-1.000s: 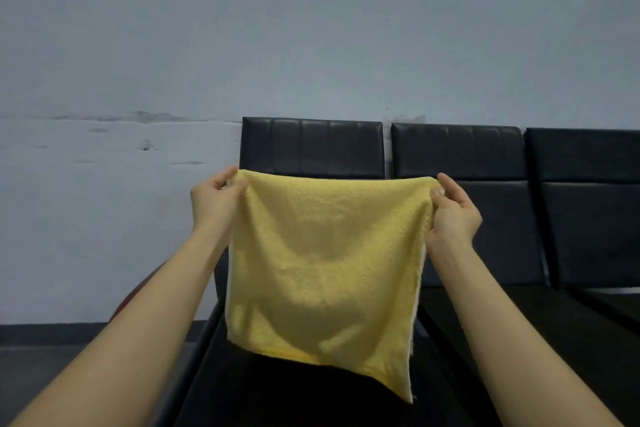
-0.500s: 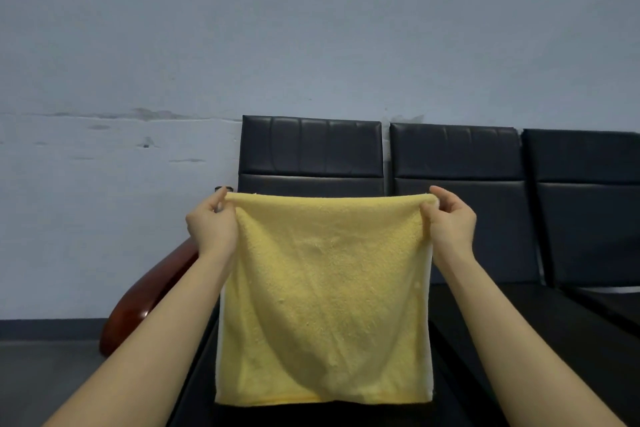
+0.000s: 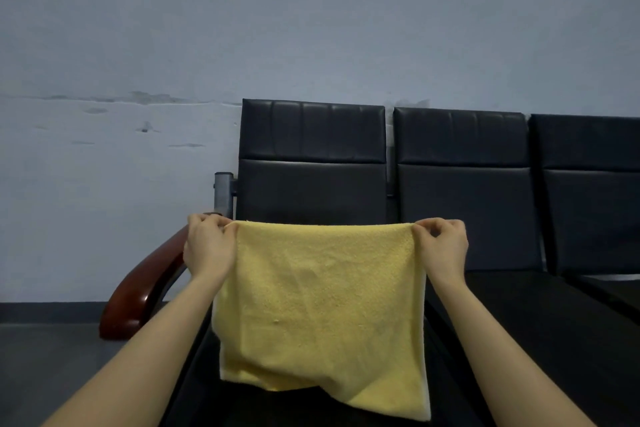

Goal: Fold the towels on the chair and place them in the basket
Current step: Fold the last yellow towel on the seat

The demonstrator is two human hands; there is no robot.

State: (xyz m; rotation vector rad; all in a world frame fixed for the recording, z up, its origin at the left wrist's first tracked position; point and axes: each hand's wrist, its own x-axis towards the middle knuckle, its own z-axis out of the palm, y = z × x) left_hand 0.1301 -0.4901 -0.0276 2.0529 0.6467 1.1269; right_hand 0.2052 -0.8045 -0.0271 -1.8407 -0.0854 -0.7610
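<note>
Up front, a square yellow terry-cloth towel (image 3: 318, 308) hangs spread between two bare hands above the seat of a black padded chair (image 3: 311, 191). At the towel's upper left corner the left hand (image 3: 207, 246) pinches the cloth between thumb and curled fingers, and at the upper right corner the right hand (image 3: 441, 246) pinches it the same way, so the top edge runs taut and nearly level from one hand to the other. Below that edge the cloth falls in a flat sheet, with a pale border showing along its right side and its bottom edge slanting down toward the right; whether the lowest part touches the seat cannot be told. Both forearms reach in from the bottom corners of the view. To the left of the chair stands a curved reddish-brown wooden armrest (image 3: 138, 291) on a grey metal post (image 3: 223, 194). Two more black padded seats (image 3: 464, 191) continue the row to the right, all backed by a pale grey wall (image 3: 311, 28) with scuffed patches.
</note>
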